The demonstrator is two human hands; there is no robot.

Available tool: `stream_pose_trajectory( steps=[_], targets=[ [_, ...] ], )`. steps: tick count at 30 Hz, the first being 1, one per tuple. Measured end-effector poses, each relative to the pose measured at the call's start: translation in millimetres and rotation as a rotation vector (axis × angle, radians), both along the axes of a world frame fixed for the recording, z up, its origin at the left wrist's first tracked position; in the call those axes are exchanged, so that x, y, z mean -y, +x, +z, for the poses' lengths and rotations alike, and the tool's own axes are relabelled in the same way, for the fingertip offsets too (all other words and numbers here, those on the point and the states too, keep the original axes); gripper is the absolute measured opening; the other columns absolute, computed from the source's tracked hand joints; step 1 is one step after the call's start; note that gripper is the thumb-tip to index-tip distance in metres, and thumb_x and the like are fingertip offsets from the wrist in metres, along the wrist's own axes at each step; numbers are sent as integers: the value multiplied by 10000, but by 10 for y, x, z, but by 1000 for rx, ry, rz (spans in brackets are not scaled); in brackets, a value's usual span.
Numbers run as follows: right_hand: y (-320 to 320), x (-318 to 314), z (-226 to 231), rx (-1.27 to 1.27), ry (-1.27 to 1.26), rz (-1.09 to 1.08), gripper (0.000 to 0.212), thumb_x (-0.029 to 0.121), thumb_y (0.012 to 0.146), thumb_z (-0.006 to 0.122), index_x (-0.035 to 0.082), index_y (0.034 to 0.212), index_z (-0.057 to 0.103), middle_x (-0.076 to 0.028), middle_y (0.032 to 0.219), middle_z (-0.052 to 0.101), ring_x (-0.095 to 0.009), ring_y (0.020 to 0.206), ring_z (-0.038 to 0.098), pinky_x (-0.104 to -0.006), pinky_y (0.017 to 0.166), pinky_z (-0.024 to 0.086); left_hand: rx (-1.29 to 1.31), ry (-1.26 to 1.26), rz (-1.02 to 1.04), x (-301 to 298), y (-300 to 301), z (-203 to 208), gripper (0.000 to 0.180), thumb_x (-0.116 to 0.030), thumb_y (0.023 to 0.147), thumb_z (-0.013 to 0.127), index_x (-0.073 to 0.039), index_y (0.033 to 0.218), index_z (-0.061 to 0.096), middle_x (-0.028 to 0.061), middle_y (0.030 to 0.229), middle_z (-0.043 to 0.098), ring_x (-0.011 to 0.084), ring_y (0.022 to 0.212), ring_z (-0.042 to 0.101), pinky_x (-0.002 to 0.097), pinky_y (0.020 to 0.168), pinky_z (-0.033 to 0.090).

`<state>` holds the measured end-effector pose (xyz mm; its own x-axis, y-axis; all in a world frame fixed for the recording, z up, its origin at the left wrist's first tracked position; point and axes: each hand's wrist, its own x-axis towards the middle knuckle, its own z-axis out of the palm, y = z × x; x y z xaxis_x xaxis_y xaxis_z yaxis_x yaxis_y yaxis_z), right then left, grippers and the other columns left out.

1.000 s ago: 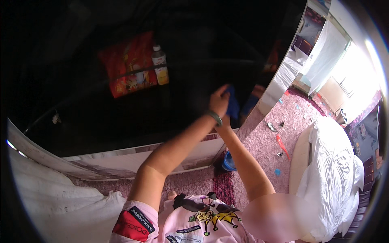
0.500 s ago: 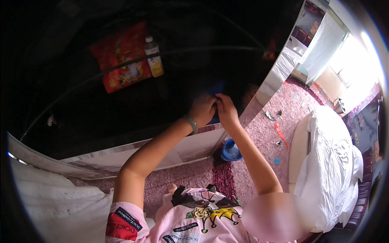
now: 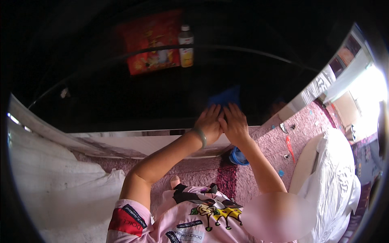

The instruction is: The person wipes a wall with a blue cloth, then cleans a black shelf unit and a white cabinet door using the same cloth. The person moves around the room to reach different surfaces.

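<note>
On the glossy black top (image 3: 133, 109), near its front edge, both hands lie side by side with thumbs touching. My left hand (image 3: 209, 123), a green bangle (image 3: 200, 137) at its wrist, is open, its fingers stretched forward. Beside it my right hand (image 3: 236, 124) is open too, palm down. A blue cloth (image 3: 225, 96) spreads out just beyond the fingertips. The fingers touch its near edge; how much cloth lies under the palms is hidden.
Farther back stand a red bag (image 3: 152, 60) and a bottle with a yellow lower part (image 3: 186, 50). Below the front edge, a blue bucket (image 3: 238, 157) sits on pink carpet (image 3: 259, 166). White bedding (image 3: 328, 178) is at right, white fabric (image 3: 52, 170) at left.
My hands have gone from bunched together over the blue cloth to lying flat, and more of it shows. The view has turned, so the bag and bottle appear farther right.
</note>
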<state>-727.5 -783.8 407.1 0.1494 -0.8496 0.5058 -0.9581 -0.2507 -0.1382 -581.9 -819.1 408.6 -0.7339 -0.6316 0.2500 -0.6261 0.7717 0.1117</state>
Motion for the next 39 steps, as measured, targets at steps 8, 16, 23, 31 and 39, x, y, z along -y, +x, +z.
stream_pose_trajectory(
  steps=[8, 16, 23, 31, 39],
  targets=[
    [833, 72, 149, -63, 105, 288, 602, 442, 870, 479, -22, 1253, 474, -225, 1305, 450, -352, 1253, 383, -439, 1047, 272, -62, -145, 246, -343, 950, 79, 561, -269, 829, 528, 20, 1295, 410, 200, 1364, 382, 317, 1303, 313, 439, 1078, 191],
    [1835, 281, 237, -206, 256, 483, 683, 451, 859, 493, -25, 1330, 361, -203, 1381, 362, -320, 1306, 308, -425, 1086, 202, -99, -121, 441, -429, 1915, -38, 657, -352, 798, 577, -7, 1323, 385, 162, 1390, 365, 292, 1327, 279, 450, 1087, 166],
    [2739, 480, 240, -226, 268, 667, 718, 462, 851, 509, -42, 1334, 340, -221, 1383, 350, -338, 1318, 278, -437, 1088, 183, -141, -94, 617, -489, 2775, -58, 625, -358, 815, 539, -65, 1343, 379, 117, 1406, 359, 250, 1338, 279, 451, 1096, 135],
    [3897, 772, 199, -206, 254, 810, 725, 476, 845, 513, -37, 1332, 353, -214, 1388, 353, -332, 1312, 289, -442, 1075, 196, -133, -130, 789, -412, 3847, -80, 514, -299, 857, 466, -105, 1329, 403, 86, 1405, 373, 239, 1335, 294, 458, 1090, 164],
    [5218, 1016, 191, -191, 301, 912, 668, 474, 882, 441, -6, 1339, 366, -184, 1402, 349, -306, 1325, 274, -428, 1077, 194, -137, -165, 980, -314, 4980, -76, 453, -226, 856, 462, -92, 1287, 438, 87, 1382, 398, 237, 1325, 309, 471, 1080, 194]
  ],
)
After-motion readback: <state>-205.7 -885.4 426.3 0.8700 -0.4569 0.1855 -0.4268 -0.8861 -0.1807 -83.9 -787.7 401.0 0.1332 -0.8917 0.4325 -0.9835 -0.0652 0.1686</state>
